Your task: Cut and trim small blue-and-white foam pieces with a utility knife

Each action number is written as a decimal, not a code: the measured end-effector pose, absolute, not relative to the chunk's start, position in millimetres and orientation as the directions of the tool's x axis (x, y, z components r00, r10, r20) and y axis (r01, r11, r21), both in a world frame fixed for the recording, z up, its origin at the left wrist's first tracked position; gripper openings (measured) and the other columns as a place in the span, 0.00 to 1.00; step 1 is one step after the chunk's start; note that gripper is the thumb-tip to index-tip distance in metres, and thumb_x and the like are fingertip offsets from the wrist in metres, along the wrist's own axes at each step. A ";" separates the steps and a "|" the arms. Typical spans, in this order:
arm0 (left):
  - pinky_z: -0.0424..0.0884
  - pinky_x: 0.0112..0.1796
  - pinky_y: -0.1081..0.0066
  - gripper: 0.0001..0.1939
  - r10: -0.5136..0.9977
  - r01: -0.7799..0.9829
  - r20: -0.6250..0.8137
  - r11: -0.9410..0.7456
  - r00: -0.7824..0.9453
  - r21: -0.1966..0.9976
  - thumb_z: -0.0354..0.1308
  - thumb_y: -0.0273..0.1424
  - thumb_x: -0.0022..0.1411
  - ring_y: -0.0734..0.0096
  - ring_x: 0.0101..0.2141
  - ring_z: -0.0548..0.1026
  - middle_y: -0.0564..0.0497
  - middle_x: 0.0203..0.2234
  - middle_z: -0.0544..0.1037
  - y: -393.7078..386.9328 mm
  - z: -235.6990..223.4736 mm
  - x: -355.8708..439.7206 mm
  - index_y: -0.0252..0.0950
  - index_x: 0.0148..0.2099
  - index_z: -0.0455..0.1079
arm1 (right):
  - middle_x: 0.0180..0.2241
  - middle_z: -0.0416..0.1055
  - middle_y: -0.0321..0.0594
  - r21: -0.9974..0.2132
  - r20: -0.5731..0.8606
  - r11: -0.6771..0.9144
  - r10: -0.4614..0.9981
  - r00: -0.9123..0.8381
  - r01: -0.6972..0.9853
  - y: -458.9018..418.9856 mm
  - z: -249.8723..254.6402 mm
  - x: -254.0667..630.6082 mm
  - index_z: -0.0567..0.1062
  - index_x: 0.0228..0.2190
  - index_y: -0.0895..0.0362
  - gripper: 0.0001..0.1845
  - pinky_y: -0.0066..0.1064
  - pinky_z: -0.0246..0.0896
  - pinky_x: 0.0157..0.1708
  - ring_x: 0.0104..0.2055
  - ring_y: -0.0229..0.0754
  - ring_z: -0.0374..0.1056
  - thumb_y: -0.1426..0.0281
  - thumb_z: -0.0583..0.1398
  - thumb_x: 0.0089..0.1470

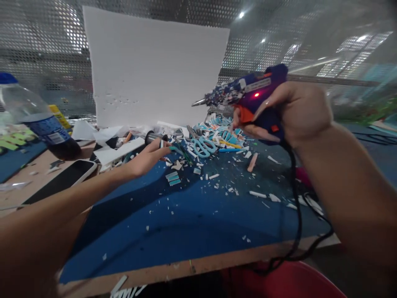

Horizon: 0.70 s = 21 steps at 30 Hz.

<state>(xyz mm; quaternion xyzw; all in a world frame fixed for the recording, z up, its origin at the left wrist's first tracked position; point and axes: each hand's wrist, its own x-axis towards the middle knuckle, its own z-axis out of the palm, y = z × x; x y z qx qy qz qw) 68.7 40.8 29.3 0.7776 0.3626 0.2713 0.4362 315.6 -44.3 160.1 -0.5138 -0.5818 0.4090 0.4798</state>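
Observation:
My right hand [305,109] is raised over the table and closed around the grip of a dark blue hot glue gun [259,89]. A red light glows on its side, and white scraps cling round its nozzle, which points left. The black cord hangs below my wrist. My left hand [150,156] reaches low across the table with its fingers stretched out. Its fingertips are beside a dark cylinder [151,137] and a green-handled tool [179,151], partly hidden; contact is unclear. Light blue scissors [204,147] lie to the right, among foam scraps [221,128].
A white board [158,70] stands at the back against perforated metal. On the left are a cola bottle [46,124] and a phone [66,178]. White bits litter the blue table mat [186,223]. A red rounded object [294,279] sits below the front edge.

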 end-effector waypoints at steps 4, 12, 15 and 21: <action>0.68 0.36 0.66 0.16 0.776 0.359 0.135 -0.429 0.616 0.829 0.43 0.43 0.65 0.66 0.34 0.69 0.46 0.36 0.71 18.1 17.2 40.8 0.37 0.42 0.63 | 0.10 0.63 0.37 -0.984 0.075 0.099 0.984 -0.161 0.147 -41.3 134.1 303.5 0.68 0.18 0.61 0.10 0.21 0.47 0.09 0.09 0.32 0.57 0.73 0.48 0.37; 0.69 0.35 0.65 0.21 0.811 0.380 0.220 -0.470 0.542 0.797 0.56 0.36 0.59 0.65 0.35 0.67 0.47 0.38 0.66 8.2 -7.3 6.2 0.41 0.55 0.66 | 0.10 0.65 0.42 -0.992 -0.116 -0.092 0.939 -0.324 0.086 -33.6 67.3 277.2 0.67 0.13 0.57 0.06 0.26 0.45 0.07 0.08 0.35 0.56 0.69 0.52 0.30; 0.72 0.36 0.66 0.21 0.832 0.360 0.200 -0.424 0.518 0.831 0.58 0.33 0.56 0.67 0.35 0.70 0.48 0.39 0.68 5.4 -9.6 0.7 0.40 0.53 0.67 | 0.10 0.66 0.42 -0.993 -0.115 -0.104 0.925 -0.362 0.051 -29.5 51.8 267.7 0.68 0.14 0.58 0.08 0.26 0.43 0.07 0.08 0.36 0.55 0.68 0.51 0.28; 0.76 0.38 0.67 0.20 0.883 0.255 0.091 -0.229 0.460 0.939 0.61 0.31 0.54 0.67 0.37 0.77 0.49 0.36 0.77 2.0 -11.5 -3.8 0.39 0.49 0.64 | 0.13 0.67 0.38 -0.998 -0.056 -0.060 0.947 -0.316 -0.004 -35.4 27.1 252.8 0.71 0.19 0.59 0.08 0.28 0.57 0.12 0.12 0.36 0.60 0.65 0.58 0.37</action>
